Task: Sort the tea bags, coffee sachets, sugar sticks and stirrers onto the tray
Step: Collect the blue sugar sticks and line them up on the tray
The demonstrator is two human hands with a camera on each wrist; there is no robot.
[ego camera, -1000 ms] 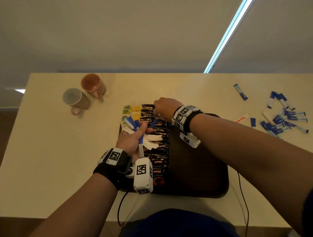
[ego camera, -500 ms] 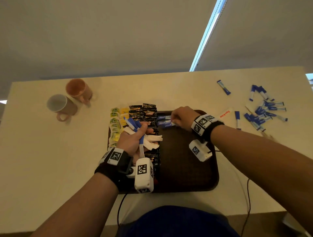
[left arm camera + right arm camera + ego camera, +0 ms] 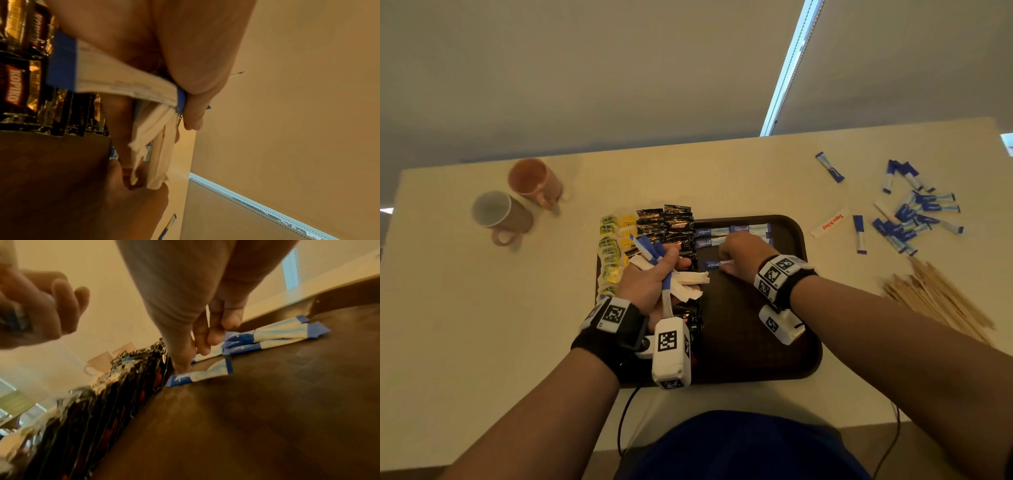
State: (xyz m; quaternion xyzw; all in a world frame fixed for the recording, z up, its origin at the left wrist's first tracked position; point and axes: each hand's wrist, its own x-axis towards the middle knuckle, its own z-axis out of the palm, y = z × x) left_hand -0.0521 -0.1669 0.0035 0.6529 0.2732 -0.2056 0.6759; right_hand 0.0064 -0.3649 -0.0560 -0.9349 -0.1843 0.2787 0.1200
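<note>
A dark brown tray (image 3: 804,240) holds a column of tea bags (image 3: 609,250), a column of black coffee sachets (image 3: 671,226) and a few blue sugar sticks (image 3: 732,230) at its far edge. My left hand (image 3: 661,270) grips a bundle of blue-and-white sugar sticks (image 3: 688,281) over the coffee sachets; the left wrist view shows the bundle (image 3: 123,81) close up. My right hand (image 3: 739,253) rests on the tray with curled fingers. In the right wrist view its thumb tip touches one blue stick (image 3: 205,374) lying flat beside the sachets (image 3: 102,410).
Several loose blue sugar sticks (image 3: 914,216) and a white sachet (image 3: 830,222) lie on the table right of the tray. A heap of wooden stirrers (image 3: 935,294) sits nearer on the right. Two mugs (image 3: 496,210) (image 3: 534,180) stand at the far left.
My right hand has moved from the top of the coffee column to the tray's far edge, then nearer, where another blue stick now lies. The left hand keeps its bundle.
</note>
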